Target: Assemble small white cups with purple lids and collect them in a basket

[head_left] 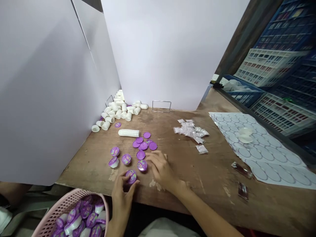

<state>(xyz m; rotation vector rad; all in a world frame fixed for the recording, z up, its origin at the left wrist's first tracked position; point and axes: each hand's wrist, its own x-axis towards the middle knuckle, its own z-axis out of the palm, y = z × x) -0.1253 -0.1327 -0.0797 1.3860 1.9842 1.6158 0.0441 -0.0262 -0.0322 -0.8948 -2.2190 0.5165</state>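
Note:
My left hand (123, 192) has its thumb and fingers around a small white cup with a printed purple lid (131, 176), near the table's front edge. Palm down, my right hand (160, 166) rests with fingers stretched beside another lidded cup (142, 165) and a loose purple lid (141, 155); whether its fingertips touch either is unclear. Several more loose lids (143, 146) lie just beyond. To the left of these stand more lidded cups (126, 159), one of them tilted (114, 162). A stack of nested white cups (128, 133) lies on its side farther back.
Loose white cups (118, 114) are heaped at the back left against white panels (168, 49). Small clear packets (191, 129) lie at centre right, near two dark red sachets (243, 191) and a circle-printed sheet (259, 144). A pink basket (70, 194) holds lidded cups; crates (269, 65) stand right.

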